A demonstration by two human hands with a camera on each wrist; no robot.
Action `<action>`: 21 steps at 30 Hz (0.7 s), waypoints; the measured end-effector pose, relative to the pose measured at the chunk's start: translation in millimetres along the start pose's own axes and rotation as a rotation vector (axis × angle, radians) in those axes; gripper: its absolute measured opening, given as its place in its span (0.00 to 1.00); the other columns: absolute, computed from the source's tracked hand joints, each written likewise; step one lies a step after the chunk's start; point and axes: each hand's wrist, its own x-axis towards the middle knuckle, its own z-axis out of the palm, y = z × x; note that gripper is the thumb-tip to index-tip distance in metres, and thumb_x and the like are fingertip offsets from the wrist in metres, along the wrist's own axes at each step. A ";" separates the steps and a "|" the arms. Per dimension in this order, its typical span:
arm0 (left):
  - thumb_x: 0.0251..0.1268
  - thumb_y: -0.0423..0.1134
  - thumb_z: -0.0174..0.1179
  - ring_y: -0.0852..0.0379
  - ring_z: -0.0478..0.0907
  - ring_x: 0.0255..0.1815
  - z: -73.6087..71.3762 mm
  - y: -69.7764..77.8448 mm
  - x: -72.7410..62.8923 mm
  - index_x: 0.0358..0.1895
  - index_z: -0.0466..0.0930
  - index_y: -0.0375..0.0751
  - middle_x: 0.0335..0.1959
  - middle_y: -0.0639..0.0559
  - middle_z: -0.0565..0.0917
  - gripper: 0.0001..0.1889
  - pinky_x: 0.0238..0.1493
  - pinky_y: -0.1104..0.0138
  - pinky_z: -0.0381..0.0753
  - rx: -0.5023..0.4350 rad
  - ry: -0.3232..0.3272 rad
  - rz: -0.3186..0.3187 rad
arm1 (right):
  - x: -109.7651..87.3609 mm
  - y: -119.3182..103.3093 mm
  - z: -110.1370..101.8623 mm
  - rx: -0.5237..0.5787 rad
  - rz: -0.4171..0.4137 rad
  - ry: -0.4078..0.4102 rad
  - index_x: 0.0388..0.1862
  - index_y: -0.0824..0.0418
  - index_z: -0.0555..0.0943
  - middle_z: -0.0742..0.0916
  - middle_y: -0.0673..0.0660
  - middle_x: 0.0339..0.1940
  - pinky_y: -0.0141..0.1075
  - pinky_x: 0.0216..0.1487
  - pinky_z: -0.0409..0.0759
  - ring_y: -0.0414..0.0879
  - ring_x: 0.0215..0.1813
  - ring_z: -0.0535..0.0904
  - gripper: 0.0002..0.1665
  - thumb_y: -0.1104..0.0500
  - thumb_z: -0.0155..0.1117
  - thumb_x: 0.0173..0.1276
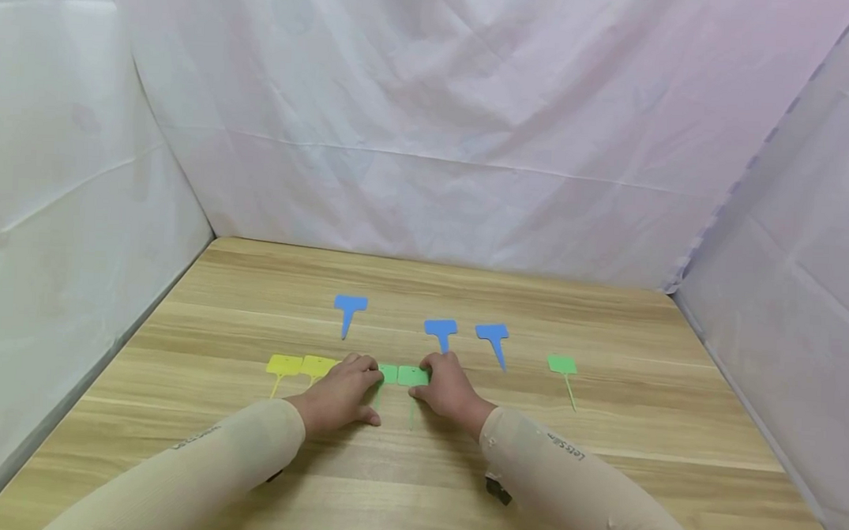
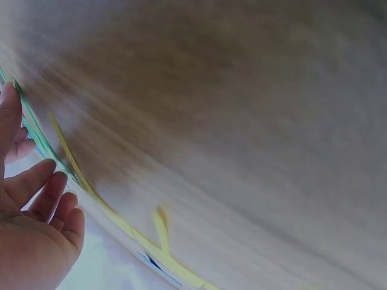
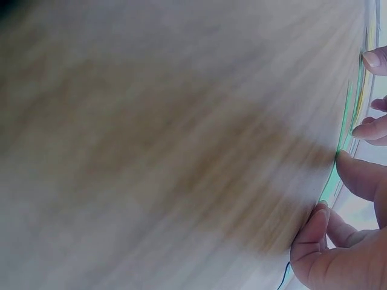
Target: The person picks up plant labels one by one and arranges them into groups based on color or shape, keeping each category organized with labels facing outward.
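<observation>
Two green plant labels lie side by side on the table. My right hand (image 1: 451,386) grips the right green label (image 1: 411,376) at its right end, thumb on the lower edge and index finger on the upper. At the left green label (image 1: 389,373), my left hand (image 1: 344,392) rests its fingertips, with the thumb (image 2: 8,112) spread apart near the stem. Part of that label is hidden by the fingers. Just left of this hand lie two yellow plant labels, the outer yellow label (image 1: 284,364) and the inner yellow label (image 1: 318,365), the latter partly covered.
Farther back lie three blue T-shaped plant labels: a left one (image 1: 351,303), a middle one (image 1: 441,327) behind my right hand, and a right one (image 1: 492,332). Another green label (image 1: 562,364) lies at the right. White cloth (image 1: 427,210) hangs around the wooden table (image 1: 415,486).
</observation>
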 end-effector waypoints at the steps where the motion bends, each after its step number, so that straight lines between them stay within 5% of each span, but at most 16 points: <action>1: 0.51 0.47 0.72 0.48 0.67 0.56 -0.1 0.3 0.1 0.55 0.77 0.30 0.53 0.46 0.74 0.31 0.60 0.56 0.69 -0.004 -0.001 -0.003 | -0.1 -0.2 -0.2 0.000 -0.002 -0.001 0.53 0.72 0.75 0.74 0.64 0.51 0.44 0.54 0.76 0.50 0.49 0.72 0.26 0.60 0.72 0.60; 21: 0.49 0.48 0.73 0.47 0.67 0.54 2.9 1.6 -0.5 0.57 0.76 0.30 0.52 0.45 0.75 0.34 0.59 0.54 0.69 -0.026 0.047 -0.011 | -1.1 1.0 -0.6 0.011 -0.009 -0.001 0.53 0.72 0.75 0.74 0.63 0.48 0.44 0.52 0.76 0.49 0.46 0.71 0.26 0.61 0.72 0.60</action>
